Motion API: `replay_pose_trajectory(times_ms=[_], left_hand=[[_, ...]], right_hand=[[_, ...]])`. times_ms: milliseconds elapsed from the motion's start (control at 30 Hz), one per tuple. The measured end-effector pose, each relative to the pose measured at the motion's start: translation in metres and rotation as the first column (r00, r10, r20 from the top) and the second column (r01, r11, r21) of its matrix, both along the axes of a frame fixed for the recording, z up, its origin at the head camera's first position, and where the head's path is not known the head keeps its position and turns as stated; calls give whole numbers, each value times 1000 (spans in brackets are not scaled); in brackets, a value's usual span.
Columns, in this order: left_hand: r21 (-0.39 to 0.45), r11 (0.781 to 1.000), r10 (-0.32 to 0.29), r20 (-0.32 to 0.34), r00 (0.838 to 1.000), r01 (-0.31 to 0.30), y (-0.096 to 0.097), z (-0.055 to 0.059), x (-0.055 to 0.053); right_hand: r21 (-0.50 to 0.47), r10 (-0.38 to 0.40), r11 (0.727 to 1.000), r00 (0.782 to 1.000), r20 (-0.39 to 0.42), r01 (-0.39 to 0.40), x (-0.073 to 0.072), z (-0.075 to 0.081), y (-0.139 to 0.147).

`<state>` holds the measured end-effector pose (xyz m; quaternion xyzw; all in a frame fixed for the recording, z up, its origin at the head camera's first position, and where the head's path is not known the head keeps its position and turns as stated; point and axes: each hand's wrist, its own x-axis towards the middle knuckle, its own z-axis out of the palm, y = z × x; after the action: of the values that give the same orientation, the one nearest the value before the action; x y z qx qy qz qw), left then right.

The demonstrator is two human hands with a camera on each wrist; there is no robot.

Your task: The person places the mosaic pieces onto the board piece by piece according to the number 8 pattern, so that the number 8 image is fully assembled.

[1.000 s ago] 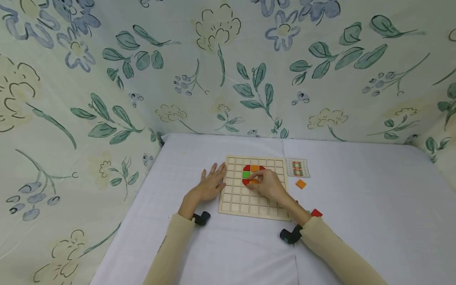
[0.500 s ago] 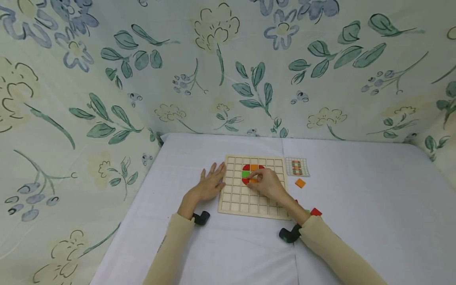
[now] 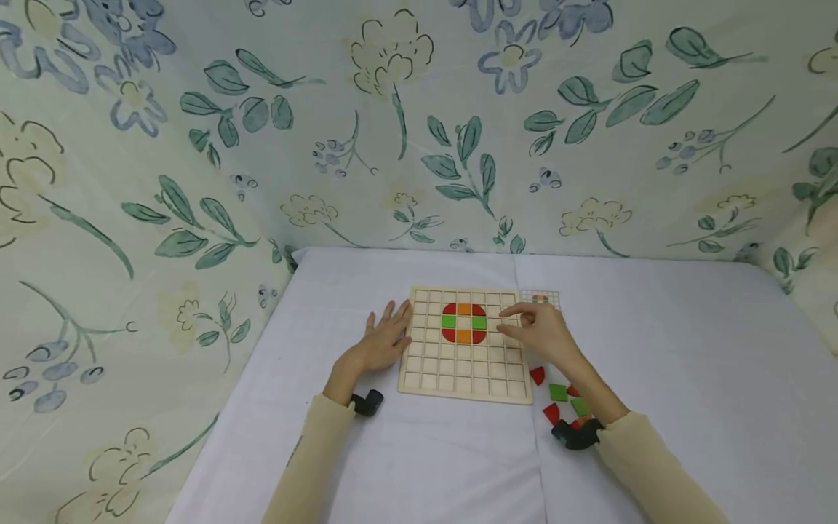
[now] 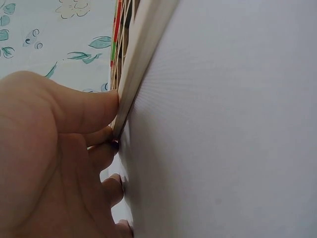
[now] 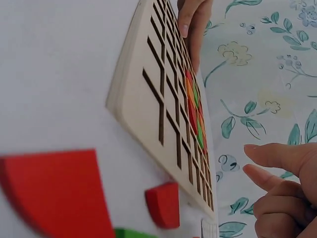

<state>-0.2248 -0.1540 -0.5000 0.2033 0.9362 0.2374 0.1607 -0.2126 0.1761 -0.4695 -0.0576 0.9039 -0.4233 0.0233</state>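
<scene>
A square wooden grid board (image 3: pixel 439 367) lies on the white table. Near its upper middle, red, orange and green tiles (image 3: pixel 463 309) form a closed ring around one bare cell. My left hand (image 3: pixel 376 346) rests at the board's left edge, fingers spread; in the left wrist view its thumb (image 4: pixel 89 109) touches the side of the board. My right hand (image 3: pixel 546 333) hovers over the board's right edge. Its thumb and forefinger stand apart with nothing between them, as the right wrist view also shows, and the other fingers are curled.
A small pattern card (image 3: pixel 540 295) lies right of the board, partly hidden by my right hand. Loose tiles lie near the board's lower right corner, among them a red quarter-round (image 3: pixel 537 375) and a green square (image 3: pixel 558 393). A floral cloth (image 3: pixel 366 182) hangs behind.
My right hand has left the ring of tiles and moved right, uncovering a green tile at the ring's right side. It now covers the loose orange tile's spot. My left hand stays put.
</scene>
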Motion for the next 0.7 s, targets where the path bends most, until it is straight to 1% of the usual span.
replay_pose_trajectory(times_ms=[100,233,433,533,700], left_hand=[[4,1000,0,-2,1000,0,0,0,0],[7,1000,0,-8,1000,0,0,1,0],[13,1000,6,-13,1000,-6,0,1,1],[15,1000,8,-12,1000,-8,1,2,2],[9,1000,5,-13,1000,-5,2,1,2]], right_hand=[[31,-34,999,999,1,34,4,2,15],[52,-77,996,997,29,76,12,3,32],[98,-92,991,995,42,88,25,0,54],[120,-105,988,992,67,96,31,-2,62],[128,-108,988,987,120,92,40,-5,69]])
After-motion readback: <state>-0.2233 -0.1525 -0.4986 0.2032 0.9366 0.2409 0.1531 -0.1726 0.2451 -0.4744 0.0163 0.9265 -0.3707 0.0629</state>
